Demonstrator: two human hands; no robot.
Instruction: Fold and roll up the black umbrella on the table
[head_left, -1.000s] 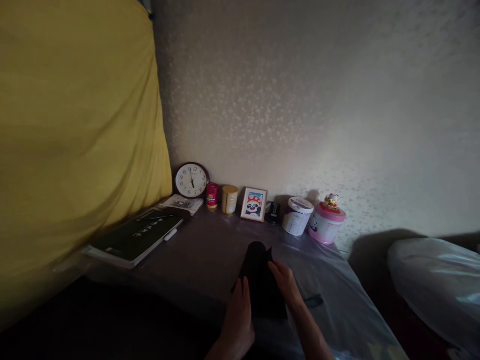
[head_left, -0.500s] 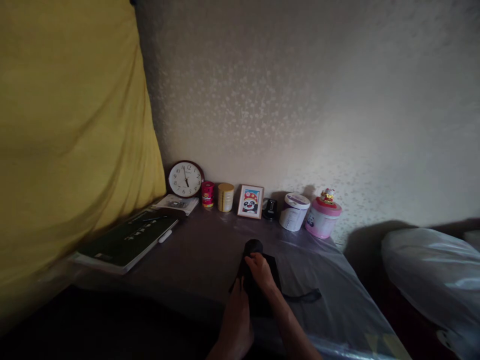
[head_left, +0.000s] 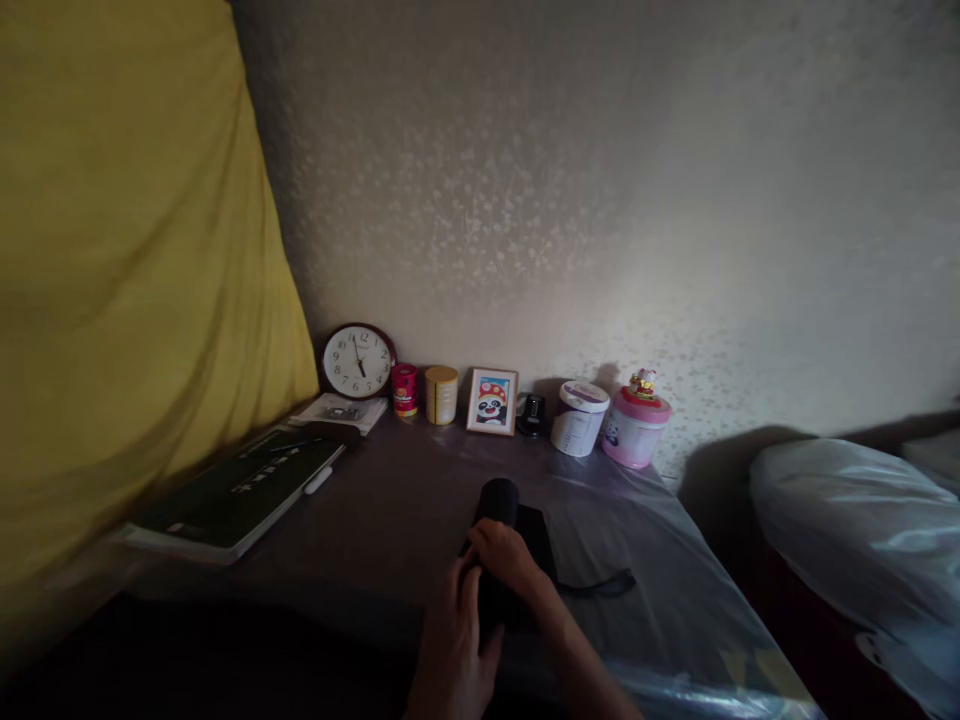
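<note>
A second ago the right hand (head_left: 506,555) was pinching up the edge of a flap to the right of the black roll (head_left: 498,493); now it is curled over the top of the roll, its fingers meeting those of the left hand (head_left: 454,635). The left hand stays at the roll's near left side, grasping it, so two hands hold one roll. The roll lies near the front of the desk (head_left: 420,510), its round end pointing toward the wall. The one flap (head_left: 537,532) now spreads flat beside it, and the single dark strap (head_left: 600,587), partly hidden by the right arm before, shows more fully on the desk.

Along the back stand one round clock (head_left: 358,360), one red canister (head_left: 405,390), one yellow canister (head_left: 442,398), one framed panda picture (head_left: 492,402), one small black object (head_left: 532,415) and two tubs: a white tub (head_left: 579,420) and a pink tub (head_left: 636,435) bearing one figurine (head_left: 643,383). One dark green book (head_left: 240,490) lies at the left, with one small white object (head_left: 319,481) beside it.
</note>
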